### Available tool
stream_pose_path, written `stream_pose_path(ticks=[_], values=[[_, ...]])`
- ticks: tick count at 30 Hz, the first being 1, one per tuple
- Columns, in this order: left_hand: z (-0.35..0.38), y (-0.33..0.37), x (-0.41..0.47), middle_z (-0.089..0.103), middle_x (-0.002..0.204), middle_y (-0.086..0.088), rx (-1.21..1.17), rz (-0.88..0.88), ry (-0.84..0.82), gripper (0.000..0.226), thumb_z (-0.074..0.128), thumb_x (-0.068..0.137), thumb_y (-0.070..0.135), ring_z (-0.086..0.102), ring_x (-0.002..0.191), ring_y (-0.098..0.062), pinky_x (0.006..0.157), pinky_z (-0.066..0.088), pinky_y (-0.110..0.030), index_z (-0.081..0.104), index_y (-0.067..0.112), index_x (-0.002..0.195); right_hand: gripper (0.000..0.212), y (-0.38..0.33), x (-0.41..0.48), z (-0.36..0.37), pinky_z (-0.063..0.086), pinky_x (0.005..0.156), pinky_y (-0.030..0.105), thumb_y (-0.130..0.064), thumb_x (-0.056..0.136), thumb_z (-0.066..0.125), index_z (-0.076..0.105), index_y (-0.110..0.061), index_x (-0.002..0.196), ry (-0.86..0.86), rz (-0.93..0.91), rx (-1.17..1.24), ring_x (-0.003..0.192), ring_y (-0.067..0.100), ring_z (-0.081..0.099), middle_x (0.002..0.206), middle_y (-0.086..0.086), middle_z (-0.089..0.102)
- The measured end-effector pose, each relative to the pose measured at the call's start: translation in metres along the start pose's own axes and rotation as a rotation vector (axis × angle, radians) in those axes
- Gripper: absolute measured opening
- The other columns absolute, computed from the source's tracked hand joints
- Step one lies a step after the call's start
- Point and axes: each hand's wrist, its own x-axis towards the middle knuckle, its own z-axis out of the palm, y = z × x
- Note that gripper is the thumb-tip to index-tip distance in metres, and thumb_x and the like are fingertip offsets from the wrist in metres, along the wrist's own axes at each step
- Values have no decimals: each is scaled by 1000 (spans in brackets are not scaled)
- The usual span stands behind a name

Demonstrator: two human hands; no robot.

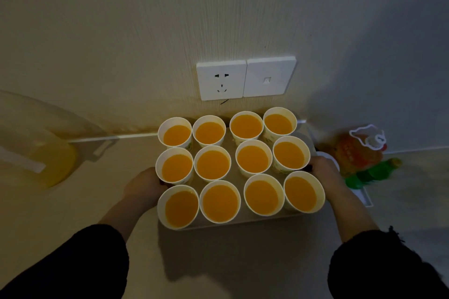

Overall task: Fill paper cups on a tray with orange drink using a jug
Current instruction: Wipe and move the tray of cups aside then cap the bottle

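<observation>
Several white paper cups (213,165) stand in three rows on a pale tray (245,221), each holding orange drink. My left hand (143,187) grips the tray's left edge and my right hand (324,170) grips its right edge, fingers curled round the rim. The tray casts a shadow on the counter below, so it seems slightly raised. A clear jug (46,153) with a little orange drink in it stands at the far left, blurred.
A wall with a white socket (221,81) and a switch plate (268,77) rises right behind the tray. At the right stand an orange bottle (357,153) with a white handle and a green bottle (369,173) lying beside it.
</observation>
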Motion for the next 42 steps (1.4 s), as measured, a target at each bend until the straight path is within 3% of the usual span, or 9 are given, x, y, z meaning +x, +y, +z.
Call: stream_pose_path(ticks=[6, 10, 12, 16, 19, 22, 26, 39, 42], values=[[-1, 4, -1, 67, 107, -10, 69, -40, -2, 24, 68, 83, 39, 60, 98, -25, 80, 44, -32, 62, 17, 91, 30, -6, -1, -3, 49, 85, 41, -9, 93, 53, 56, -22, 66, 34, 120, 216, 91, 34, 61, 80, 11, 62], [-3, 6, -2, 67, 105, -9, 117, -48, -32, 27, 66, 84, 41, 61, 96, -24, 75, 42, -28, 63, 15, 93, 13, -4, -1, -7, 45, 80, 33, -10, 91, 58, 68, -8, 82, -40, 71, 45, 95, 31, 61, 79, 5, 61], [-6, 4, 0, 67, 96, -7, 123, -85, -71, 25, 67, 84, 39, 61, 84, -19, 69, 42, -25, 64, 15, 90, 9, 1, 0, -9, 46, 79, 29, -20, 87, 66, 73, -16, 92, -84, -20, -59, 94, 24, 64, 89, 4, 68], [-13, -1, -1, 67, 74, -14, -269, -276, -151, 9, 63, 86, 7, 59, 59, -18, 43, 43, -19, 68, 1, 85, 17, 10, 0, -13, 49, 80, 33, -11, 87, 65, 73, -14, 101, -98, 40, 161, 91, 21, 64, 99, 7, 70], [-20, -3, -6, 66, 73, -17, -741, -500, -168, 19, 55, 90, 9, 60, 66, -28, 55, 48, -31, 63, -7, 96, 13, 9, 1, -12, 53, 81, 41, -5, 89, 58, 70, -10, 90, -41, 234, 466, 93, 33, 65, 101, 17, 69], [-25, 0, -7, 62, 95, -22, -1056, -641, -194, 49, 36, 99, 38, 58, 81, -34, 65, 45, -37, 55, -7, 108, 16, 6, 3, -10, 48, 90, 46, -16, 91, 52, 65, -8, 85, -38, 395, 732, 94, 34, 64, 102, 20, 69], [-25, 6, -2, 56, 121, -27, -1092, -692, -192, 82, 22, 96, 60, 54, 110, -39, 83, 42, -42, 47, -13, 125, 45, 6, 7, -7, 47, 93, 44, -39, 94, 35, 68, -8, 96, -25, 419, 832, 95, 30, 65, 99, 16, 71], [-21, 11, 11, 55, 125, -28, -1062, -697, -159, 94, 19, 91, 68, 54, 103, -37, 82, 40, -40, 46, -14, 127, 60, 0, 8, -2, 46, 96, 48, -61, 85, 36, 74, -15, 94, 47, 430, 796, 94, 29, 66, 92, 9, 74], [-22, 13, 14, 59, 109, -27, -1042, -685, -151, 95, 19, 90, 70, 55, 87, -36, 78, 42, -40, 47, -15, 123, 60, 1, 9, -2, 46, 95, 46, -61, 87, 34, 73, -16, 96, 43, 435, 769, 94, 28, 65, 94, 8, 74]])
